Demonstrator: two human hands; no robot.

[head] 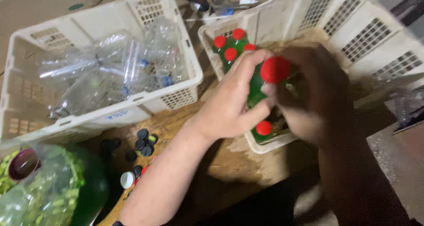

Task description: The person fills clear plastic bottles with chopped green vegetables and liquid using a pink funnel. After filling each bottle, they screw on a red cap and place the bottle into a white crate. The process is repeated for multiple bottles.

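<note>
Together, left hand (229, 104) and right hand (316, 98) clasped around a green bottle with a red cap (274, 69), held just above the right-hand white crate (371, 36). Left fingers wrapped round the bottle's body; right hand blurred, closed on its far side. More red-capped green bottles (230, 49) standing in that crate. Beside it, another white crate (26, 120) filled with empty clear plastic bottles (115, 71). Loose dark bottle caps (143, 144) scattered on the wooden table (229, 173).
</note>
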